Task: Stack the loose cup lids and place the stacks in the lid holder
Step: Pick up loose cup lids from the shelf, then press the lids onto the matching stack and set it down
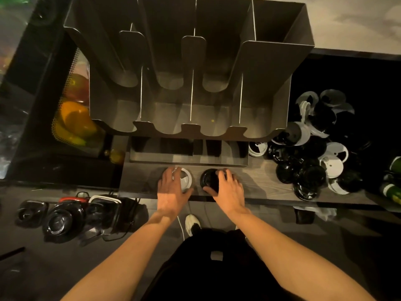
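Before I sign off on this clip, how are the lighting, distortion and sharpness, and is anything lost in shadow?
Head view: dim, warm light throughout; the wide lens bows the lid holder outward; the left hand on the white lid and the right hand on the black lid are sharp and lit; black lids in the loose pile melt into the dark surface.

The lid holder stands on the worktop. Before it lie the left lid (under the left hand) and the right lid, under the right hand; loose lids heap right of it.
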